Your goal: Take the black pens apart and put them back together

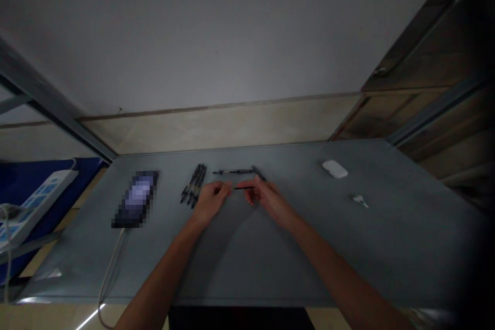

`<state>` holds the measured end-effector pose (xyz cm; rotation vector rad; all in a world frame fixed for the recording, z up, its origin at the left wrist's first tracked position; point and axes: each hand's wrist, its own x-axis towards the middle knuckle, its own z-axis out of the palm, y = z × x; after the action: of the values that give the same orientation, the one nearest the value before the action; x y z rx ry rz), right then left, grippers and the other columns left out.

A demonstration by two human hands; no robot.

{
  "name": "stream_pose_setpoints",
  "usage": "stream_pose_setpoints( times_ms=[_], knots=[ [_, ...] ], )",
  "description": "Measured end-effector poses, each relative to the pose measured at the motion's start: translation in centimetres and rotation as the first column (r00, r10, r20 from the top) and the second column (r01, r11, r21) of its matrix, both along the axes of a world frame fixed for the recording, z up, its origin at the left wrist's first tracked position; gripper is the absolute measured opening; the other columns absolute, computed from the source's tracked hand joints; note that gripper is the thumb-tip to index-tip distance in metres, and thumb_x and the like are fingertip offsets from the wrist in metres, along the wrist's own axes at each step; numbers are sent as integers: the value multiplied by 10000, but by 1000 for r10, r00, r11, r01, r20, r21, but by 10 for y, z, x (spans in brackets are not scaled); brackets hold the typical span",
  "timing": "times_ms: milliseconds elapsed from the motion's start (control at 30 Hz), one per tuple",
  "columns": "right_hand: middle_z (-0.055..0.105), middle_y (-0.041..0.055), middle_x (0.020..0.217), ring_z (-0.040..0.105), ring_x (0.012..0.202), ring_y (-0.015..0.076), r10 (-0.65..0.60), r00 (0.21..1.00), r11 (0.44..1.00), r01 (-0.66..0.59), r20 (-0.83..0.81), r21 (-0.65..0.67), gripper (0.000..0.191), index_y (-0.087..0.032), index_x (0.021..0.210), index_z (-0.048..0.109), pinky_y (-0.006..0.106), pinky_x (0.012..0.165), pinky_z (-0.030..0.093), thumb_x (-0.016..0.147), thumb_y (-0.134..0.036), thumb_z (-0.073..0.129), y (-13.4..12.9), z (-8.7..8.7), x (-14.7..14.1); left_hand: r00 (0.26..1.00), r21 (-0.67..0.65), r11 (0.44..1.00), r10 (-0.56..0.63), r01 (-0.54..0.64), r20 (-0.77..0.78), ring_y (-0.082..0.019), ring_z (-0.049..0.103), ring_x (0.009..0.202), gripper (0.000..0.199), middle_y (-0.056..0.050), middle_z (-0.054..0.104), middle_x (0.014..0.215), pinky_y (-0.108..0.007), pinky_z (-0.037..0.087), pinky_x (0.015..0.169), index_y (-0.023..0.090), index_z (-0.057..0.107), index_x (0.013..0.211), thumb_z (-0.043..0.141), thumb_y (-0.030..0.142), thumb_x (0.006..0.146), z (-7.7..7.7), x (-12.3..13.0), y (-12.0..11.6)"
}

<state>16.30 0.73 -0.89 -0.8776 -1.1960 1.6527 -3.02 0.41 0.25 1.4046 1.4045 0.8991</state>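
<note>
A thin black pen refill (244, 188) spans the gap between my two hands, lying nearly level above the table. My right hand (267, 197) pinches its right end. My left hand (212, 200) is closed in a pinch at the left end, where the tip is hard to make out. Just beyond my right fingers a dark pen barrel (259, 172) lies slanted, partly hidden by the hand. Behind both hands a black pen (232, 171) rests crosswise. Several black pens (194, 185) lie side by side left of my left hand.
On the grey table (247, 268), a phone (136, 198) with a white cable (110, 265) lies at left. A white earbud case (334, 168) and an earbud (360, 200) lie at right. A power strip (36, 203) sits beyond the left edge; a wall (216, 124) rises behind.
</note>
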Motion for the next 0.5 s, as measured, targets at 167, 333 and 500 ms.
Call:
stream_pose_setpoints(
  times_ms=[167,333,500],
  knots=[
    [614,53,703,559,647,163,-15,999,1000,15,-31,9,517,-194,957,777,307,616,436,928,-638,513,-1,-3,-4,998,-5,1000,-14,15,57,-87,367,507,384,46,474,583,-221,255,484,137,654,807,668,520,785,3,-2,0],
    [679,86,753,623,706,179,-24,998,999,25,-54,20,545,-163,966,779,317,671,465,952,-620,482,-1,3,-1,993,-30,998,58,-56,104,-78,283,439,429,81,391,525,-232,193,449,153,662,912,647,569,809,6,-6,0],
    [702,101,785,651,741,197,-2,1000,999,3,-17,42,587,-164,963,772,320,668,484,944,-658,455,0,6,2,999,-31,999,13,-11,53,-90,268,428,522,71,324,457,-252,176,458,155,652,712,511,629,880,3,-6,0]
  ],
)
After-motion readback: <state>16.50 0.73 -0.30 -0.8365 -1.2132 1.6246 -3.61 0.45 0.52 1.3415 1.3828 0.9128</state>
